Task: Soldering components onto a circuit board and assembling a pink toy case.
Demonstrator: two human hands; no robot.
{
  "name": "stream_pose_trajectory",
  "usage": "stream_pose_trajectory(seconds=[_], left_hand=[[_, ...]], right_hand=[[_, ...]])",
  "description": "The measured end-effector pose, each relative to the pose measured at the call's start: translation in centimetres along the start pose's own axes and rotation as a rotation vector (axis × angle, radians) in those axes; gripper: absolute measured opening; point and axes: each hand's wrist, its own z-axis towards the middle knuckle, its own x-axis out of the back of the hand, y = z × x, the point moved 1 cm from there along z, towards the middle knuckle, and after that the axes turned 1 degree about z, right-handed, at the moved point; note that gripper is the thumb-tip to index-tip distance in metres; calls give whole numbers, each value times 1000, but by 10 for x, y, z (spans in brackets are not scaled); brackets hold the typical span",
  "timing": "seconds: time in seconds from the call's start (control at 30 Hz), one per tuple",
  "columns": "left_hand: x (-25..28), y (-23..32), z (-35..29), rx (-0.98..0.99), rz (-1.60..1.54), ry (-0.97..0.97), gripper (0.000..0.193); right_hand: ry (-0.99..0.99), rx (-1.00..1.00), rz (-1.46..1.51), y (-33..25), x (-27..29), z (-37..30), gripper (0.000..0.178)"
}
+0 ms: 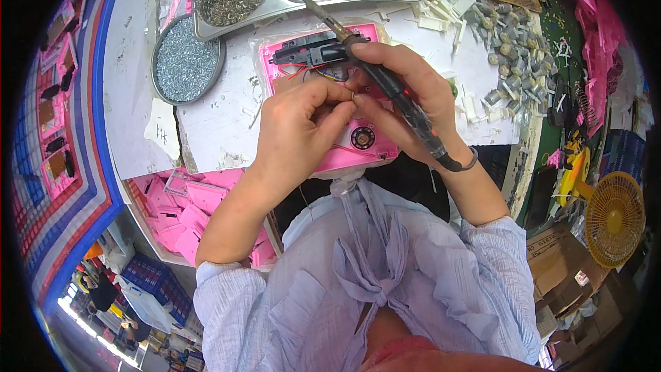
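My right hand [413, 90] holds a soldering iron [396, 86] with a black handle, its metal tip pointing up and left, away from me. The thumb of that hand meets the fingertips of my left hand [299, 121], which is closed in a pinch. Something thin and small shows between the fingertips, too small to name. Under both hands lies a pink plastic casing [337, 158] with a black plastic mechanism [310, 52], red and other thin wires, and a round speaker [362, 138]. My fingers hide part of its inside.
A round dish of small screws [187, 59] stands left of the casing. Beyond it, a metal tray [282, 11] holds small springs. Small motors with white parts [513, 52] lie heaped right. A box of pink plastic parts [179, 217] sits lower left; a yellow fan [614, 220] stands right.
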Motion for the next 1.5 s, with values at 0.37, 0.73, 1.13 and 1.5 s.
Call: stream_pose_trajectory(seconds=[0.37,0.73,1.13,1.5], left_hand=[[0,3,4,-14,21,-40,7],[-3,-1,0,-470,373,-108,14],[-8,-4,-5,-476,416,-73,15],[-7,-7,-5,-491,420,-94,16]], right_hand=[[49,242,-290,-5,9,-6,53],[-201,40,-102,-39,83,-55,22],[-216,78,-134,-31,70,-56,17],[-244,30,-146,-31,69,-52,25]])
